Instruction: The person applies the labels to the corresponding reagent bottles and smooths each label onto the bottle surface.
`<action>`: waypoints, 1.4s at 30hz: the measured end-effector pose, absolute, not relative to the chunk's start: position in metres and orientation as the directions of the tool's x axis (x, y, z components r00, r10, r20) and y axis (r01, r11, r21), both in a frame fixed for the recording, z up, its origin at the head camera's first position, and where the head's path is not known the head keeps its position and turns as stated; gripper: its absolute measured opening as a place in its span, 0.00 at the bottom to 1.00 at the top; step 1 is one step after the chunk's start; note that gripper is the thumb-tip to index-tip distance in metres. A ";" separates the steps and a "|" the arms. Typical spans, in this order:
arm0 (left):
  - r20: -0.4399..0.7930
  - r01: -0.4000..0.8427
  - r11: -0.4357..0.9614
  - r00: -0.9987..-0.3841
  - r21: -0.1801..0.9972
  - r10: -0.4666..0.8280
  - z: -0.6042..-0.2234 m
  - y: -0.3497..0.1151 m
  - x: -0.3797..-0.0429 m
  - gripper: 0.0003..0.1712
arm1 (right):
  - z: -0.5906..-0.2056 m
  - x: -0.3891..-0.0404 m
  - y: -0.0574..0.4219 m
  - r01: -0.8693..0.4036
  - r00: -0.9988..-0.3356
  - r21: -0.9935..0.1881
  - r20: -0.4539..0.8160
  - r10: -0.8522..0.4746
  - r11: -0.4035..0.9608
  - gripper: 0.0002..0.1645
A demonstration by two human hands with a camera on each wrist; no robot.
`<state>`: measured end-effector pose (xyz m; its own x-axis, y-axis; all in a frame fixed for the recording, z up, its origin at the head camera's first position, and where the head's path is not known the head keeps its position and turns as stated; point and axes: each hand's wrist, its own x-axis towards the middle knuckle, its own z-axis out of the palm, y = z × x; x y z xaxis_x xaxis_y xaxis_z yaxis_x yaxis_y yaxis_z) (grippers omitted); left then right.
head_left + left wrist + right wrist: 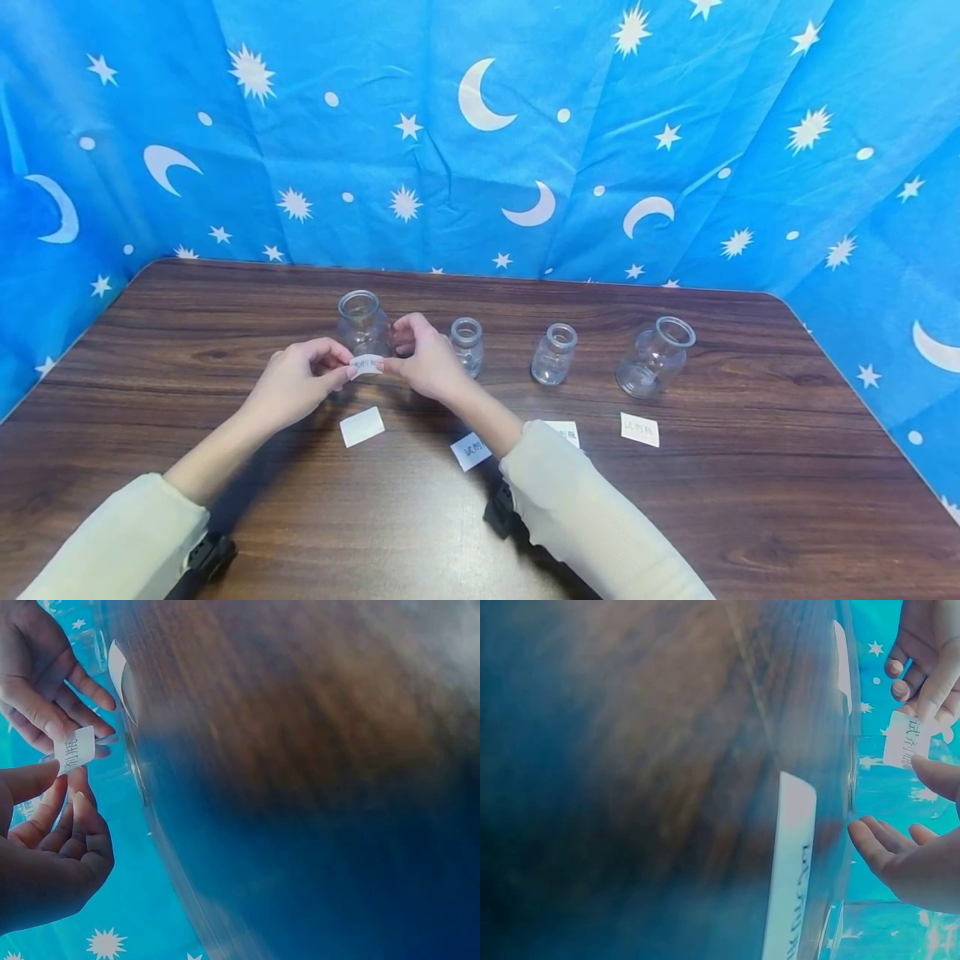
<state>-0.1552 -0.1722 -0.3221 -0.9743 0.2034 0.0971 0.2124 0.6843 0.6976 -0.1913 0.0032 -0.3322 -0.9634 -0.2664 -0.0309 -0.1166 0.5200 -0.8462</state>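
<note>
A white label with printed characters [366, 364] curves across the lower front of a clear glass jar [362, 313] at the left. My left hand [296, 382] pinches the label's left end between thumb and fingertips, its other fingers curled. On the label's right end rests the thumb of my right hand [433, 360]. In the right wrist view, the fingers of my right hand [911, 862] extend beside the jar. How firmly the label sticks to the glass cannot be told.
Two small jars [467, 333] [554, 358] and another wide jar [651, 362] stand to the right. In front lie a blank-looking white slip [362, 427] and printed labels [471, 451] [640, 429], one partly behind my right forearm. A patterned blue cloth [435, 167] hangs behind the wooden table [360, 517].
</note>
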 end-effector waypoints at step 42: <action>0.063 0.171 0.745 -0.983 0.644 0.170 -0.326 -0.186 -0.175 0.23 | -0.336 -0.198 -0.001 -0.150 -0.954 -0.798 -0.038 -0.297 0.584 0.28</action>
